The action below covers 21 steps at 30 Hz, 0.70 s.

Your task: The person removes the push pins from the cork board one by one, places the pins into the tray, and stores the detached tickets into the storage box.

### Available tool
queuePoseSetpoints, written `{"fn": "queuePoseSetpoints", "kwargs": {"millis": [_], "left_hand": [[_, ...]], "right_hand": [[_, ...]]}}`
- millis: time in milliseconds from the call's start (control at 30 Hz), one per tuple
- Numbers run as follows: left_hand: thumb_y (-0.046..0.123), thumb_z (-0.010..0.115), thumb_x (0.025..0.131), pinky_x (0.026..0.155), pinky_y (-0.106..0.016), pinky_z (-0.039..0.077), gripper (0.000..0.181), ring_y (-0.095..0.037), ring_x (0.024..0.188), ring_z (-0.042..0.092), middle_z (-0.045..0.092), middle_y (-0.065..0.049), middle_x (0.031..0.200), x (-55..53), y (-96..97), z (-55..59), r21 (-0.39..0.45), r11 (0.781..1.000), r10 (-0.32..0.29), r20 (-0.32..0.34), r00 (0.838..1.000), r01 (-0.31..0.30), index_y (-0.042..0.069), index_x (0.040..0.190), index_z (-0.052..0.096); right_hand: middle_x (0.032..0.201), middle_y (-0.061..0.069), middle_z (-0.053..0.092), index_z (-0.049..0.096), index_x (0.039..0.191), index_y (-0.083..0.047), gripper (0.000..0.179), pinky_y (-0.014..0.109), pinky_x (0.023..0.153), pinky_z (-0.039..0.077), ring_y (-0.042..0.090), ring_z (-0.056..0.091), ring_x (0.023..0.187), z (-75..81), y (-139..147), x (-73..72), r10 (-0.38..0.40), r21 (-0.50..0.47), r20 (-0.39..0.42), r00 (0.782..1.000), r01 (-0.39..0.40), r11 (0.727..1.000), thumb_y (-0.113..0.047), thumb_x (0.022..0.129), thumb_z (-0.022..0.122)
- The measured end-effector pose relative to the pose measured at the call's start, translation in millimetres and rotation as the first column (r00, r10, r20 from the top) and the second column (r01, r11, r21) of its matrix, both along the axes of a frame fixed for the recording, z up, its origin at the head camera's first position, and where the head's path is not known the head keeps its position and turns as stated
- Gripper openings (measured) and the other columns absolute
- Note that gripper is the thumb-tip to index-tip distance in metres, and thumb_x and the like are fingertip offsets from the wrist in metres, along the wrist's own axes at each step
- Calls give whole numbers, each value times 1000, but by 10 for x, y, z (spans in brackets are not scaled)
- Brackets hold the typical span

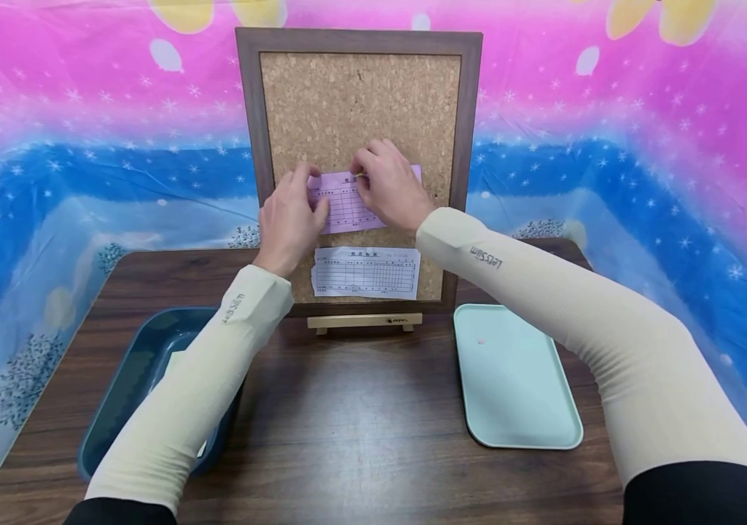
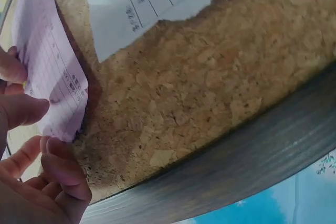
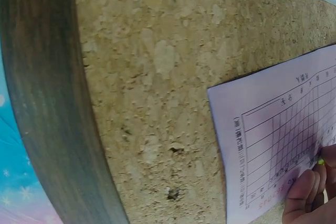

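Note:
A pink printed form slip (image 1: 340, 204) lies against the upright framed corkboard (image 1: 360, 102). My left hand (image 1: 289, 219) holds the slip's left end, fingertips at its upper corner and thumb over its face; the left wrist view shows these fingers (image 2: 63, 169) at the slip's edge. My right hand (image 1: 391, 186) pinches a small yellow pushpin (image 3: 321, 161) at the slip's top edge, near its middle. Its point is hidden by the fingers. Below, a white printed form slip (image 1: 366, 273) lies flat on the cork, its left edge torn.
The corkboard stands on a small wooden easel (image 1: 365, 321) on the brown table (image 1: 347, 423). A dark teal tray (image 1: 100, 430), partly under my left forearm, holds pale paper. At right is a mint tray (image 1: 517, 394) with a tiny pink item (image 1: 481, 342). A patterned cloth (image 1: 609, 131) hangs behind.

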<state>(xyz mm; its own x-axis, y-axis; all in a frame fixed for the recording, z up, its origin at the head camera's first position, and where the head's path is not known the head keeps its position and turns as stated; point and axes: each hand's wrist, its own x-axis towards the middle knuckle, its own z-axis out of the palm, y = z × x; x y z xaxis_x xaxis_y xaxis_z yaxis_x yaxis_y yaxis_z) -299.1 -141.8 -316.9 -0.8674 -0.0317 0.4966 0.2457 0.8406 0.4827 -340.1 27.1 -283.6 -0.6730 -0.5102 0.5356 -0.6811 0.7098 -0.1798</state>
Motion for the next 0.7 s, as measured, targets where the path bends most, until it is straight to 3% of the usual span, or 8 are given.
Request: {"fn": "queuePoseSetpoints", "kwargs": {"millis": [200,400,700], "left_hand": [[20,66,88,64,-44,44,32,-28,80,56,54,-9,100,-42,-19,-14,-7,999,31,-39,999,-31,12,116,54],[21,66,88,64,-44,45,28,-29,78,55,49,-9,101,-65,-48,-32,-16,1000,23,-76,997,-24,9,110,55],[14,58,92,66,-46,45,11,-32,79,57,48,-11,97,-65,-74,-55,-14,1000,-1,-134,991,0,4,95,59]], "right_hand": [[94,6,58,64,94,-5,10,29,81,40,20,50,91,14,-18,-2,-40,16,-10,999,40,999,-4,83,65],[93,5,58,64,94,-5,11,28,80,41,20,50,89,24,-18,20,-59,30,16,998,59,998,-5,84,65],[91,5,58,64,93,-6,10,29,79,41,20,50,88,52,-47,29,-83,33,32,996,82,996,-5,82,65]]}}
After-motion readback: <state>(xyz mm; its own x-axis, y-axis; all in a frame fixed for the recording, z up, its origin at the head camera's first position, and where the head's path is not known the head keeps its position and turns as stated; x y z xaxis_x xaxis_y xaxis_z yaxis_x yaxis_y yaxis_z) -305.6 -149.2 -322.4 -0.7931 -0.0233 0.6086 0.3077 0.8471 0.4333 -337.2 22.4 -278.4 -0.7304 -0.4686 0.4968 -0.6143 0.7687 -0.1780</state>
